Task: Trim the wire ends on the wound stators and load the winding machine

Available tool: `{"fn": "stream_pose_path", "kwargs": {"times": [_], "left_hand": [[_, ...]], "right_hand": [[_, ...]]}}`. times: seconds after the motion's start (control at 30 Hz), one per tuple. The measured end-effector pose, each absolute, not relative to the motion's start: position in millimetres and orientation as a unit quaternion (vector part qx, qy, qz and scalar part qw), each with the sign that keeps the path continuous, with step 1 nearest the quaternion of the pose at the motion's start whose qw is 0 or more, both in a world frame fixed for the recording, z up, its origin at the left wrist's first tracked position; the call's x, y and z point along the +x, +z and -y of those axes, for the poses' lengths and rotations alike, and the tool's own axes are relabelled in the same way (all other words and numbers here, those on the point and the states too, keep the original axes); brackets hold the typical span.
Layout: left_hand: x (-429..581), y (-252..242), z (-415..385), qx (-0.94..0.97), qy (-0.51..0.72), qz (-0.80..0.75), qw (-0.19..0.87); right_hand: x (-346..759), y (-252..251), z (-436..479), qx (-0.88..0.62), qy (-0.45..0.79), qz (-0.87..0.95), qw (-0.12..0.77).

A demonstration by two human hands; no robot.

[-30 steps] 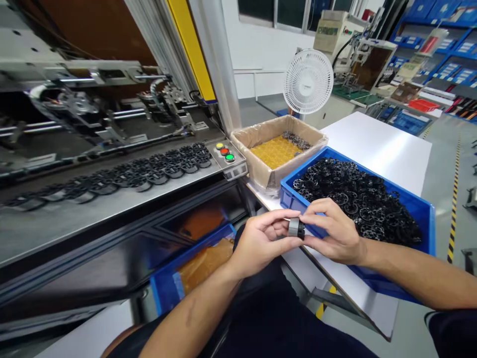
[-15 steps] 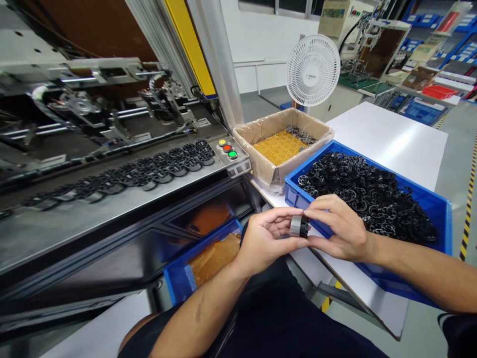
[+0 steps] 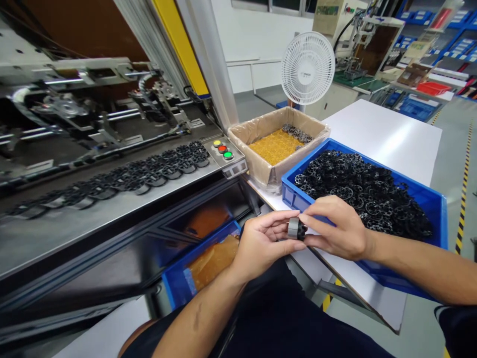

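Observation:
Both hands meet in front of me over my lap, pinching one small part made of a grey metal ring and a black plastic ring. My left hand grips the grey side with thumb and fingers closed. My right hand closes on the black side. Just beyond my right hand a blue bin on the white table is heaped with black plastic rings.
A cardboard box lined with plastic holds yellow pieces and a few dark rings. Rows of black rings lie on the machine's steel shelf, beside three coloured buttons. A lower blue bin and a white fan are near.
The view has shifted slightly; both hands stay together on the same small part, turning it a little between the fingers.

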State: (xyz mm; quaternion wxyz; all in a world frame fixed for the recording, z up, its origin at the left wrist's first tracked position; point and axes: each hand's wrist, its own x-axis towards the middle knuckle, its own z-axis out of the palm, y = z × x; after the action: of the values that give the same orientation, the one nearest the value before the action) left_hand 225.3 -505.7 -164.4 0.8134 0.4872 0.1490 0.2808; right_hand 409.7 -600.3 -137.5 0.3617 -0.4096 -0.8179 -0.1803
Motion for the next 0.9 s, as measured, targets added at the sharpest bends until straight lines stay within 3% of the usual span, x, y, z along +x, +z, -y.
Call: {"fn": "stream_pose_path", "kwargs": {"times": [0.27, 0.47, 0.53, 0.63, 0.7, 0.9], "left_hand": [[216.2, -175.8, 514.5, 0.569, 0.272, -0.173, 0.756], [210.6, -182.4, 517.1, 0.645, 0.220, -0.164, 0.714], [213.8, -178.9, 512.7, 0.671, 0.228, -0.168, 0.685], [218.0, -176.3, 499.3, 0.696, 0.272, -0.195, 0.636], [219.0, -179.6, 488.4, 0.691, 0.286, -0.229, 0.623], [216.5, -193.6, 475.2, 0.588, 0.334, -0.301, 0.672]], "right_hand": [[404.3, -142.1, 598.7, -0.391, -0.214, 0.808, 0.386], [414.6, -150.0, 586.8, -0.441, -0.089, 0.776, 0.443], [427.3, -146.7, 582.4, -0.486, -0.034, 0.795, 0.361], [458.4, -137.2, 577.6, -0.683, -0.005, 0.723, 0.106], [481.2, -133.2, 575.8, -0.763, -0.013, 0.646, -0.009], [513.7, -138.3, 574.0, -0.782, 0.017, 0.605, -0.147]]}}
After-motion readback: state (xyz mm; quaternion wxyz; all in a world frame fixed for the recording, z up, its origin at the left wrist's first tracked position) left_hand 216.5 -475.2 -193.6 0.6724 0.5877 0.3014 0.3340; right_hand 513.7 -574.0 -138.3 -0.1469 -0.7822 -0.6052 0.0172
